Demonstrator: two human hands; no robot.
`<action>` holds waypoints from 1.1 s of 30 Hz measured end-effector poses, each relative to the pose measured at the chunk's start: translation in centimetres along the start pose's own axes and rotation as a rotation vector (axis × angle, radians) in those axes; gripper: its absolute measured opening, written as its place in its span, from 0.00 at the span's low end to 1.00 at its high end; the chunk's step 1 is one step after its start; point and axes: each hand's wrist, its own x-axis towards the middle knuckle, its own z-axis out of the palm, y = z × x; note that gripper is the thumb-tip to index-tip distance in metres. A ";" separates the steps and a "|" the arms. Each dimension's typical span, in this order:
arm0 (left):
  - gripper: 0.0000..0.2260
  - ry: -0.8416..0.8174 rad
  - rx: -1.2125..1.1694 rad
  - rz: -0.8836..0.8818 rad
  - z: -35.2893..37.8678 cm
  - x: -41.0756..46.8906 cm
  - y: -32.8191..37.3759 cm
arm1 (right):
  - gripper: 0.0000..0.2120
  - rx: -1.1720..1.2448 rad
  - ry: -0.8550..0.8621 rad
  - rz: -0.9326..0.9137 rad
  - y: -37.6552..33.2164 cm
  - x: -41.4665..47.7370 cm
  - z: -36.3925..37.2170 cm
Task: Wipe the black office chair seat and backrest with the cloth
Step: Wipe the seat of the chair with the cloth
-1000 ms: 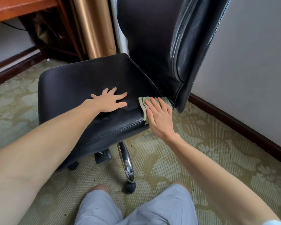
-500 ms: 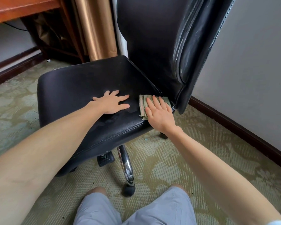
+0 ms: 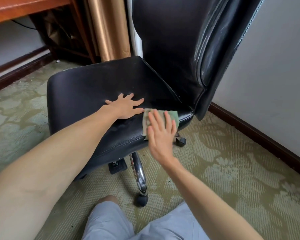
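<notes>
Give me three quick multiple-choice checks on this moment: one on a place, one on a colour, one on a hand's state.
1. Where is the cloth?
A. on the desk
B. on the seat, at its near edge
C. on the carpet

2. What colour is the cloth?
A. white
B. green
C. red

3. How is the left hand?
A. flat on the seat, spread out
B. gripping the cloth
C. lifted off the chair

Answers:
1 B: the right hand presses it flat at the seat's edge.
2 B: green shows beyond that hand.
3 A: its palm lies on the leather beside the cloth.
</notes>
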 end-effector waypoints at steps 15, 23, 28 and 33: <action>0.29 -0.041 0.042 0.058 0.1 -3.1 -0.4 | 0.21 -0.003 0.010 0.090 2.1 0.4 -0.7; 0.25 -0.018 0.071 0.060 0.6 -2.9 -0.8 | 0.24 -0.044 -0.073 -0.005 -2.1 -4.0 1.6; 0.29 -0.022 0.008 0.070 0.3 -2.9 -0.6 | 0.26 -0.096 -0.063 0.073 3.0 -0.5 -0.6; 0.30 -0.014 0.019 0.036 0.0 -2.0 0.7 | 0.24 0.082 -0.025 0.116 4.7 1.6 -1.6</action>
